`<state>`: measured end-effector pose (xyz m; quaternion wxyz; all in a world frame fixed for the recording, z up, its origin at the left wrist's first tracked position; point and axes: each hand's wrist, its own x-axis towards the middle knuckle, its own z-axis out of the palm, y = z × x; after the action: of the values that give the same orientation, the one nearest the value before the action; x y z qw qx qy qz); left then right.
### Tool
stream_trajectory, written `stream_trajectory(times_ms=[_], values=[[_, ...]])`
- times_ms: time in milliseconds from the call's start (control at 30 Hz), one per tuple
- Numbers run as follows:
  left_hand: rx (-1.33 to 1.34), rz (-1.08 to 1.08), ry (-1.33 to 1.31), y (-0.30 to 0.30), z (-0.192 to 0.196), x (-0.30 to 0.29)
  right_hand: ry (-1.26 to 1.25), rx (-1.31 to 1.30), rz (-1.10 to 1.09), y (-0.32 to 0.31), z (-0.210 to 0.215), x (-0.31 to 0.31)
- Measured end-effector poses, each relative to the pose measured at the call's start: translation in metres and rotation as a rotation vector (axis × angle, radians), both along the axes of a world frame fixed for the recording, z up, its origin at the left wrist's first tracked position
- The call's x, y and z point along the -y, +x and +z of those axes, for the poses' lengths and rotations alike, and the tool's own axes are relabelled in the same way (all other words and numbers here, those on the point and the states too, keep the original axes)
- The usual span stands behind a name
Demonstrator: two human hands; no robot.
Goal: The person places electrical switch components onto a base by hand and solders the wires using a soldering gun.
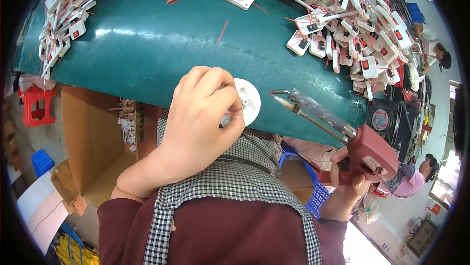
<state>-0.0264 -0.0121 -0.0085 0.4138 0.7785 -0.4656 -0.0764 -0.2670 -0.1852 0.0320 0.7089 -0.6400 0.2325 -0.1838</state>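
Item under inspection: a white round disc (252,99), located at the near edge of the green surface (161,54), directly in front of the wearer and partly covered by the left hand (203,101).

Governing relation: the tip of the soldering gun (374,155) stands just right of the disc, apart from it, with a narrow gap between. The gun's long axis runs from its body at lower right up and leftward, so the tip points toward the disc. The disc, being round, shows no long axis. The left hand is the nearer, its fingers over the disc's left part; the right hand (348,192) is well apart from it.

Left grip: thumb and forefinger drawn together over the disc, apparently on a thin red wire (230,113); whether they also press the disc cannot be told. Knuckles raised, back of hand uppermost, forearm entering from lower left.

Right grip: closed round the gun's handle, thumb visible at its near side, wrist low, forearm entering from below.
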Motion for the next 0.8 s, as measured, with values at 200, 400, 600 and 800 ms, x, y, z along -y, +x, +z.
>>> stream_trajectory(times_ms=[200, 400, 600, 800], values=[[0.008, -0.136, 0.034, 0.005, 0.011, -0.006, 0.306, 0.368, -0.081, -0.012, -0.046, 0.01], [0.159, -0.182, 0.012, 0.006, 0.006, -0.01, 0.58, 1.134, 0.456, 0.043, -0.046, 0.015], [-0.167, -0.085, -0.268, 0.027, 0.008, -0.033, -0.981, 0.346, -0.089, 0.109, -0.021, 0.026], [-0.396, 0.154, -0.624, 0.075, -0.002, -0.141, -1.789, -0.357, -0.172, 0.171, -0.084, 0.056]])
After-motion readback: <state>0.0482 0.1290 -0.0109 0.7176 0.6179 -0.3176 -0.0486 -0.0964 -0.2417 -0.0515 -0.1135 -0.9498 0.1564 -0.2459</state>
